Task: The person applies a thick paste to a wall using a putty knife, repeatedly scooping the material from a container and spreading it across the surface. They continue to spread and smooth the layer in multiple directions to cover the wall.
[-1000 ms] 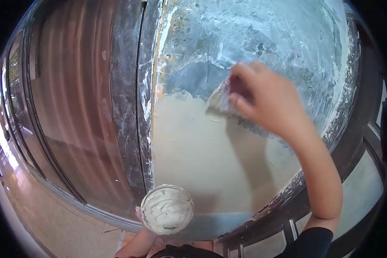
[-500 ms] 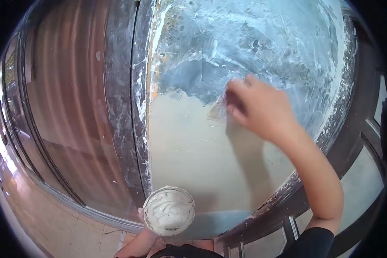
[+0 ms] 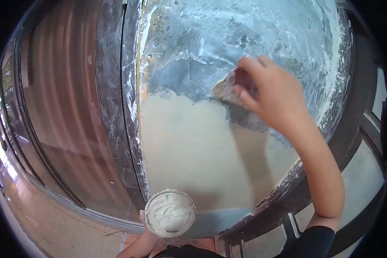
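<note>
My right hand (image 3: 266, 88) is closed on a thin flat scraper (image 3: 226, 89) smeared with pale paste. The blade is at the wall panel (image 3: 189, 142), near the upper edge of a smooth cream coat. Bluish-grey patchy surface shows above that edge. At the bottom, my left hand (image 3: 142, 216) holds a round tub (image 3: 170, 213) full of whitish paste from its left side and below; most of its fingers are hidden by the tub.
A brown sliding panel with glass (image 3: 69, 107) stands on the left, beside a dark paint-marked frame (image 3: 112, 99). Dark framework with pale panes (image 3: 361, 172) is on the right. Tiled floor (image 3: 73, 228) shows at the lower left.
My right hand and the scraper have moved slightly up and right in the view, and the blade is tilted differently. The wall has shifted a little left in view. The tub is nearly still.
</note>
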Motion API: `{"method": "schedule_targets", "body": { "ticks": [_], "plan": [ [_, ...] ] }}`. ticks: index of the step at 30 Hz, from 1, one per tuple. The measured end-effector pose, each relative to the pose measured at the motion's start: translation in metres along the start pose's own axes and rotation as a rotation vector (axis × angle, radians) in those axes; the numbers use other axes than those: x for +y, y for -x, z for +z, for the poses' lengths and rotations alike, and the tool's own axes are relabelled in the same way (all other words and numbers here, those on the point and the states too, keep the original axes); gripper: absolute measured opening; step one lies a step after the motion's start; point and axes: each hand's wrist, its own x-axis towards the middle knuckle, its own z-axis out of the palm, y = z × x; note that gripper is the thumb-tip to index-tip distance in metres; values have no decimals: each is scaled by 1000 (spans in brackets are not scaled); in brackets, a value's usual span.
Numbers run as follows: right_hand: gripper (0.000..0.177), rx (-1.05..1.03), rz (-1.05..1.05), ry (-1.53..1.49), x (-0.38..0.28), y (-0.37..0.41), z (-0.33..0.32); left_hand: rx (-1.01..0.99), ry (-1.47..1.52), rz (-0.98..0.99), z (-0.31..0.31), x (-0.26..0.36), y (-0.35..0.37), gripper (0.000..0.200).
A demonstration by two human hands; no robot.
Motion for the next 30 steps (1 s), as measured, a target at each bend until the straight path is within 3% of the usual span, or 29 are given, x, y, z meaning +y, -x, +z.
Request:
{"method": "schedule_targets", "body": {
  "ticks": [4, 10, 14, 16, 18, 20, 22, 25, 30],
  "plan": [
    [23, -231, -86, -24, -24, 24, 25, 8, 14, -17, 0, -6, 0, 108],
    [24, 0, 34, -46, 10, 6, 1, 6, -31, 5, 2, -9, 3, 106],
    [25, -86, -47, -23, -4, 27, 20, 6, 34, -13, 0, -14, 1, 105],
    [26, -250, -75, -42, -6, 32, 30, -2, 51, -26, 1, -15, 2, 105],
    [26, -207, -19, -13, 10, 24, 20, -2, 38, -26, 6, -15, 3, 106],
    [26, 7, 32, -21, 23, 14, 4, -15, 8, -46, 18, -10, 1, 106],
    [27, -15, 52, -53, 21, 17, 3, -31, -23, -68, 17, -11, 0, 105],
    [28, -273, -59, -35, 3, 34, 21, 25, 8, -74, 0, -23, 1, 106],
    [27, -92, 84, 2, 30, 20, 0, 64, -33, -55, 16, -19, 2, 106]
  ]
}}
